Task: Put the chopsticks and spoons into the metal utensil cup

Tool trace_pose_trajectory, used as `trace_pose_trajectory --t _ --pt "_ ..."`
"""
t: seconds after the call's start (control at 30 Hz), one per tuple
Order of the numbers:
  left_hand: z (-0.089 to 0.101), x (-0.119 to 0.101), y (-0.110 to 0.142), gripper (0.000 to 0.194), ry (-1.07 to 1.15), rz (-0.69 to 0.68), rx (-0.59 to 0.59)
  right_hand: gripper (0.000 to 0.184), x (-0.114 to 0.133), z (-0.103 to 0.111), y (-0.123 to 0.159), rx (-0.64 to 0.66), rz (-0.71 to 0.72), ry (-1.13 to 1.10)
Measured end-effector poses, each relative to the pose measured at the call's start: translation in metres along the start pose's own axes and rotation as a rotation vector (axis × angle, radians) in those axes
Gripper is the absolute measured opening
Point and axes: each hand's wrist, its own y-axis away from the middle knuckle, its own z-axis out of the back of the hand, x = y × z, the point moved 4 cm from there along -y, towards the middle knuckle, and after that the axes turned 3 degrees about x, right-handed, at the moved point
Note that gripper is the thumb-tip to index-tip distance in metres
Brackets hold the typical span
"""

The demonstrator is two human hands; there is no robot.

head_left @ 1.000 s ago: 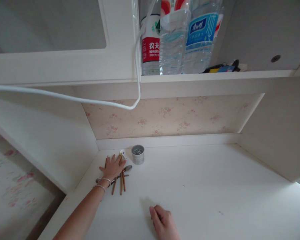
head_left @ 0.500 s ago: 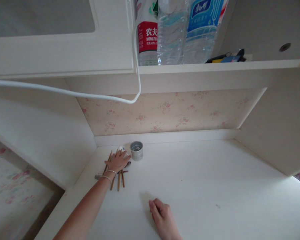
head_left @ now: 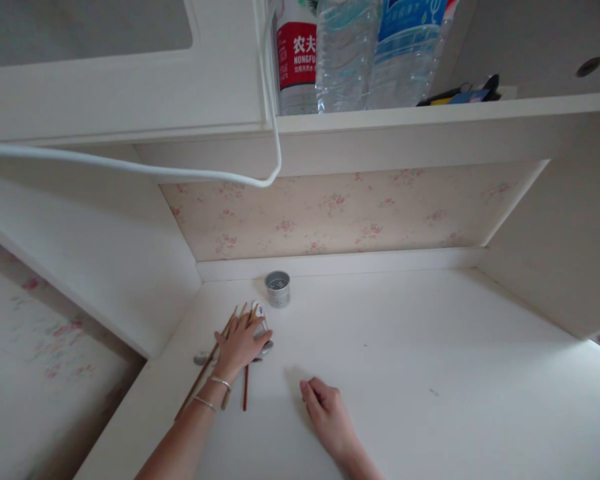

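My left hand (head_left: 243,343) lies spread and palm down over a loose bundle of wooden chopsticks (head_left: 245,390) on the white tabletop (head_left: 405,347). Metal spoons are among them: one spoon end (head_left: 201,359) shows left of my wrist, and another rounded end (head_left: 267,347) shows by my thumb. A white piece with a blue mark (head_left: 259,310) pokes out beyond my fingers. Just behind, a grey metal utensil holder (head_left: 279,300) with a perforated bottom stands upright, apart from my hand. My right hand (head_left: 325,410) rests on the table as a loose fist, with nothing visible in it.
Overhead, a shelf (head_left: 430,112) holds several plastic water bottles (head_left: 347,60). A white cable (head_left: 180,172) hangs in front of the cabinet door (head_left: 130,100). White side panels (head_left: 555,233) and a floral back wall (head_left: 330,213) enclose the table.
My left hand and the chopsticks under it have slid toward me, away from the holder. The white piece shows more clearly. My right hand stays a fist; the view has tilted down slightly.
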Motion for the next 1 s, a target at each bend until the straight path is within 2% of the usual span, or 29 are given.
trace_pose_trajectory --t 0.17,0.3,0.43,0.63,0.73,0.83,0.93,1.0 --pt "-0.009 -0.005 0.051 0.059 -0.005 -0.054 0.011 0.047 0.005 -0.002 0.006 0.035 0.031 0.075" --pt "-0.005 -0.009 0.078 0.054 -0.009 -0.096 -0.03 0.046 0.005 -0.007 0.008 0.047 0.056 0.137" --pt "0.001 -0.008 0.085 0.045 -0.017 -0.113 -0.108 0.045 0.001 -0.011 0.008 0.03 0.025 0.129" --pt "0.004 -0.001 0.081 0.052 0.006 -0.127 -0.127 0.047 -0.003 -0.01 -0.002 0.015 -0.108 -0.011" --pt "0.013 0.002 0.08 0.054 0.019 -0.161 -0.201 0.046 0.0 -0.011 -0.01 0.031 -0.171 -0.04" --pt "0.024 0.009 0.083 0.045 0.054 -0.187 -0.289 0.044 0.011 -0.011 -0.024 0.062 -0.158 0.051" --pt "0.035 0.019 0.099 0.034 0.141 -0.215 -0.351 0.038 0.028 -0.006 -0.048 0.068 -0.104 0.155" --pt "0.039 0.025 0.122 0.029 0.246 -0.252 -0.392 0.027 0.041 -0.001 -0.069 0.054 -0.066 0.221"
